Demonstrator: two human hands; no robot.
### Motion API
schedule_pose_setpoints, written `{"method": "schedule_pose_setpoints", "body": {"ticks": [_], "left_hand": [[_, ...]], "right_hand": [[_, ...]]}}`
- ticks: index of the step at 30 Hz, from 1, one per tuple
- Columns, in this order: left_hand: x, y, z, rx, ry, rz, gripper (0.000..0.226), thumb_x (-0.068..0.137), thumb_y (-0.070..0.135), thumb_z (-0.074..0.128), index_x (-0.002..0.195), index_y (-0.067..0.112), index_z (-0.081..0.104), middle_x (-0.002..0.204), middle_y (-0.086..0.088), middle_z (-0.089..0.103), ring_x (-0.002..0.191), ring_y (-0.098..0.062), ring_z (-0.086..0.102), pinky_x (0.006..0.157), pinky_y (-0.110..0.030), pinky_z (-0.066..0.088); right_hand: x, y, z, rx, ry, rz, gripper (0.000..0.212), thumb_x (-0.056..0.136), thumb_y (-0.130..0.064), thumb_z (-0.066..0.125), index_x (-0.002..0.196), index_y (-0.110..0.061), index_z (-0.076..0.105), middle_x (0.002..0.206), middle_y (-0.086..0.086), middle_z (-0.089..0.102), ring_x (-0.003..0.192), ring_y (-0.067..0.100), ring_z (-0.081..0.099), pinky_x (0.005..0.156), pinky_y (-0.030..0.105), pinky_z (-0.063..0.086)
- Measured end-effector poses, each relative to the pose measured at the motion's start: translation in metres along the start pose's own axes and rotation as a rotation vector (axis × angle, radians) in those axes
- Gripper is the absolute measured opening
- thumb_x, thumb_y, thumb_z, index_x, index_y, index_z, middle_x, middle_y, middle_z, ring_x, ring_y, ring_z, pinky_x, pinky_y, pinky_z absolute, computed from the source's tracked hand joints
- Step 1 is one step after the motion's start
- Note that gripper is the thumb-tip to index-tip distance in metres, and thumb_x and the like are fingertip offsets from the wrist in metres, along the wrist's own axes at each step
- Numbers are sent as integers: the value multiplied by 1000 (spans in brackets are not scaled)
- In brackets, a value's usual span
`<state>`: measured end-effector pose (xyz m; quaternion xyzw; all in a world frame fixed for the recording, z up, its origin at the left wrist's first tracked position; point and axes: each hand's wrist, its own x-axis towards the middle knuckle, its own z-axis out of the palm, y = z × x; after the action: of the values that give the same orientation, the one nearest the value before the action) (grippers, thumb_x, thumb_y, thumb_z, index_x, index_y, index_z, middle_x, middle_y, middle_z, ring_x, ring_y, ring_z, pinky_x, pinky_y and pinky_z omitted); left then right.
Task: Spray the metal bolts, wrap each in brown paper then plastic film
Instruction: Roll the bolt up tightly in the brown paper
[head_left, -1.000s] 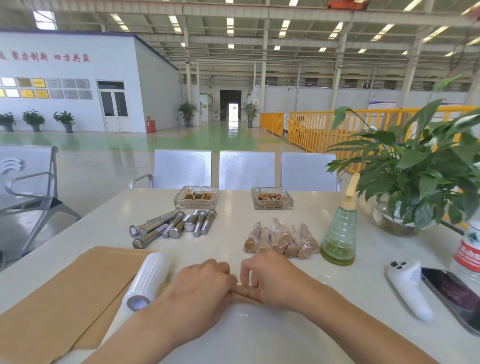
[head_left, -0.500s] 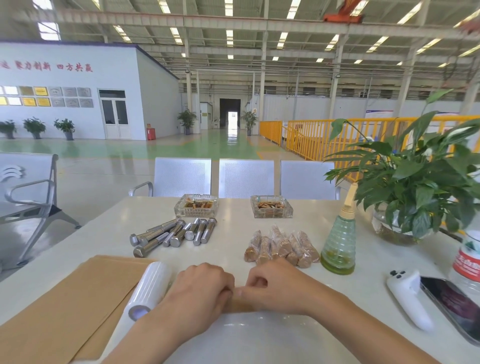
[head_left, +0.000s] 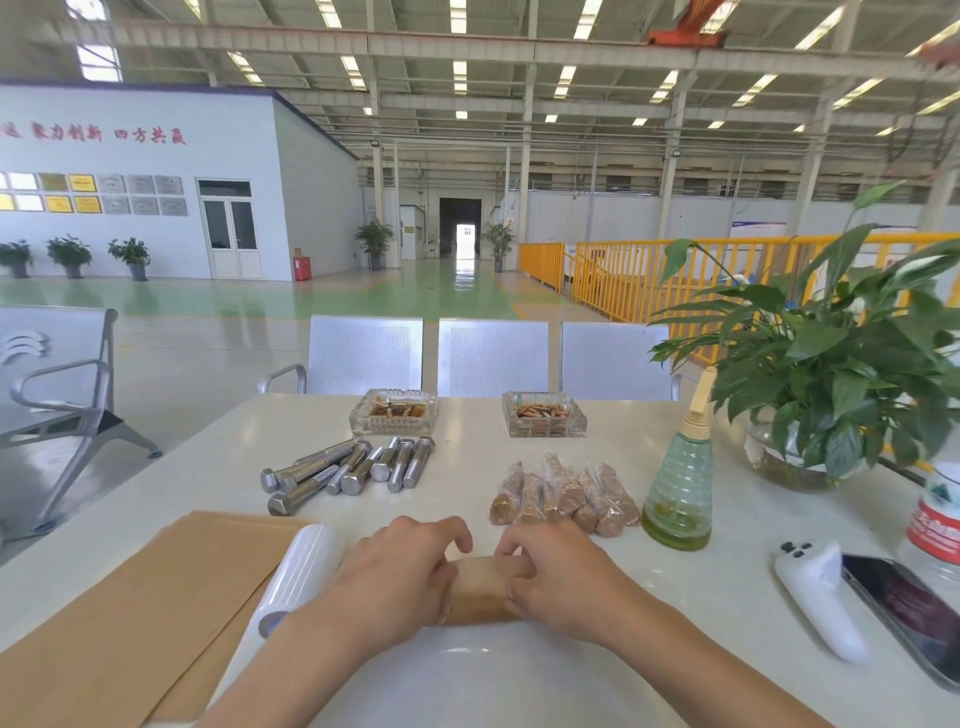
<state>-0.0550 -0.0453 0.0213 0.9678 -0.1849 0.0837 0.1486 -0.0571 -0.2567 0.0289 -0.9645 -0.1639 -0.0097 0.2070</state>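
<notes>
Head view: the paper-wrapped bolt (head_left: 480, 590) lies on the white table (head_left: 727, 587), just right of the plastic film roll (head_left: 301, 577). The left hand (head_left: 395, 571) and right hand (head_left: 556, 577) curl their fingers around its two ends. Bare bolts (head_left: 345, 470) lie beyond the roll; wrapped bolts (head_left: 563, 493) sit right of them.

A brown-paper-wrapped bolt (head_left: 480, 590) lies crosswise on the surface, near bare bolts (head_left: 345, 470) and wrapped bolts (head_left: 563, 496).
</notes>
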Motion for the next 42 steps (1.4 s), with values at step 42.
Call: {"method": "schedule_pose_setpoints", "body": {"ticks": [42], "left_hand": [[-4,9,-21,210,-311,108,26,93,32,57,117,30,66,116,4,56,112,-19,55,89,-28,46]], "right_hand": [[-14,4,2,-474,27,-333,8,93,-21,50,95,-23,58,97,0,53,103,25,48,81,33,24]]}}
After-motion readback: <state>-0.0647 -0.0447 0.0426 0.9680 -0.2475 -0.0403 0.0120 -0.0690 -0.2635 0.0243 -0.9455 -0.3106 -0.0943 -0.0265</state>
